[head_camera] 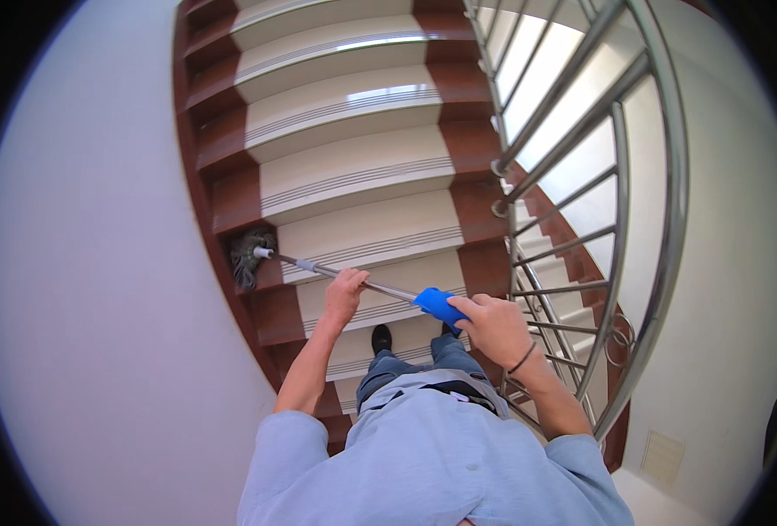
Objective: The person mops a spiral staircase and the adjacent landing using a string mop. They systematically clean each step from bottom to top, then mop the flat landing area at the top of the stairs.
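Note:
My left hand (345,294) is wrapped around the metal handle (388,290) of a string mop, partway along its length. At the upper end of that handle, my right hand (492,322) holds the blue grip (440,305). The grey mop head (249,260) rests on the dark red left end of a stair tread, close to the wall skirting. A white socket (263,252) joins head and handle. The handle slants across the stair tread (369,227) in front of me.
Cream treads with dark red ends and grooved nosings rise ahead. A white wall (99,263) borders the left side. Along the right runs a stainless steel railing (674,164), with another flight (559,269) visible beyond its bars. My black shoe (381,338) stands on a lower tread.

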Demonstrator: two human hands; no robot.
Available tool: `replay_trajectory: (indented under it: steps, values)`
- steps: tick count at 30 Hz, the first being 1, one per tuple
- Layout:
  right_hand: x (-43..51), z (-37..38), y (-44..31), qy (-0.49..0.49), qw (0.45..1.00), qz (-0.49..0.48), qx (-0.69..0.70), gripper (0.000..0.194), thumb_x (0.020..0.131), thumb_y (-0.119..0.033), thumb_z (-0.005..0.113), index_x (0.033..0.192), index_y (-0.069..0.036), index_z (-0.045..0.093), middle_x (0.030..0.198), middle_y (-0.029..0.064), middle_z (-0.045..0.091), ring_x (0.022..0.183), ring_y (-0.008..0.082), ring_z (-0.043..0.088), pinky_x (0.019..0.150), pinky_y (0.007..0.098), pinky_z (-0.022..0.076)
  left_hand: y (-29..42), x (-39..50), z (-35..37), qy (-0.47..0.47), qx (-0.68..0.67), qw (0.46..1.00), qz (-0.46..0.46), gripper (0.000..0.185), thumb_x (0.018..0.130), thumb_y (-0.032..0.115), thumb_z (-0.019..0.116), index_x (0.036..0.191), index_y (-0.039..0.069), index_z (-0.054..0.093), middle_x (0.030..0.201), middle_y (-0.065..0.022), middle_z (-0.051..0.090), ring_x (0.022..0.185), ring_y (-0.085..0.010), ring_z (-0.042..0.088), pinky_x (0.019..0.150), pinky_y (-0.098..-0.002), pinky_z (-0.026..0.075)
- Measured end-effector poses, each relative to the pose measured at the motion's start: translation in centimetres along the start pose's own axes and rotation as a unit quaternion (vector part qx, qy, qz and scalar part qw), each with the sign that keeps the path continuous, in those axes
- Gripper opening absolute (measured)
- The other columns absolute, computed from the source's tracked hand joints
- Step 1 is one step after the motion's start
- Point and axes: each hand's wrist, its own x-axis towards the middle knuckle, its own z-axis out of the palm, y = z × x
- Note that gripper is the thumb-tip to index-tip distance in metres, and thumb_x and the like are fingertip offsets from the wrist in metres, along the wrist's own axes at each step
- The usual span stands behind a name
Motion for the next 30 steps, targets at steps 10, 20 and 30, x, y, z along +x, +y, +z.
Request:
replay_trajectory:
  steps: [10, 20, 30]
  values:
    - [-15.9, -14.6, 6.7, 0.080, 0.970, 0.218, -0.072, 0.045, 0.084, -0.018, 0.087, 0.128, -0.016, 0.078, 0.101, 0.0130, 0.076, 0.090, 0.0360, 0.074, 0.077, 0.0456, 0.0582, 21.3, 7.9, 13.6, -0.073, -0.135, 0.971, 0.181, 0.033, 0.085, 0.004, 0.078, 0.117, 0.011, 0.076, 0.107, -0.0102, 0.075, 0.102, -0.0334, 0.072, 0.081, -0.0452, 0.061]
    - [-24.3, -16.4, 4.4, 0.145, 0.915, 0.355, -0.128, 0.048, 0.080, -0.008, 0.088, 0.127, -0.010, 0.076, 0.103, 0.0163, 0.075, 0.090, 0.0399, 0.072, 0.078, 0.0465, 0.0569, 32.8, 11.1, 22.2, -0.200, -0.214, 0.913, 0.285, 0.038, 0.082, 0.000, 0.075, 0.119, 0.009, 0.075, 0.109, -0.0100, 0.074, 0.108, -0.0333, 0.069, 0.087, -0.0444, 0.060]
    - [-24.2, -17.8, 2.7, 0.119, 0.905, 0.378, -0.152, 0.047, 0.085, -0.005, 0.085, 0.130, -0.007, 0.075, 0.108, 0.0196, 0.075, 0.094, 0.0424, 0.072, 0.080, 0.0472, 0.0575, 36.1, 11.3, 25.6, -0.194, -0.292, 0.901, 0.254, 0.018, 0.086, 0.005, 0.074, 0.104, 0.010, 0.075, 0.099, -0.0098, 0.072, 0.107, -0.0349, 0.068, 0.085, -0.0470, 0.059]
